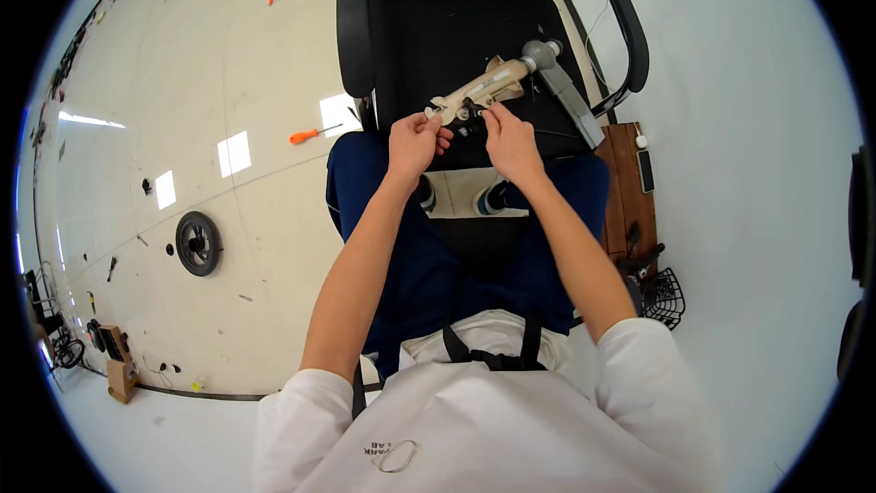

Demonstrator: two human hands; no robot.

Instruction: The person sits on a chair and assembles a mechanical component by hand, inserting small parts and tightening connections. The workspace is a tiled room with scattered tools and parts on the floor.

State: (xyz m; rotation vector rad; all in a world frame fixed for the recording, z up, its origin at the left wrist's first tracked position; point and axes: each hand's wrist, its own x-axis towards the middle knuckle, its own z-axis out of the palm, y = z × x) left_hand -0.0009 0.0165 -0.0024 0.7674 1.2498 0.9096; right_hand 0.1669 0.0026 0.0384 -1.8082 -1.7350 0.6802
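On the black chair seat (415, 32) before me lies a cream-coloured frame part (482, 88), slanting up to the right. A rounded grey joint (540, 55) sits at its far end, with a flat grey bar (573, 102) running down beside it. My left hand (413, 146) pinches the near left end of the cream part between thumb and fingers. Close by, the closed fingers of my right hand (514, 141) are at a small black fitting (471, 112) on that part. Whatever those fingers grip is too small to make out.
Armrests (355, 27) flank the seat. On the floor to the left lie an orange-handled screwdriver (306, 136), a black wheel (198, 244) and scattered small parts. A brown wooden board (628, 183), a phone (646, 171) and a black wire basket (664, 297) are on the right.
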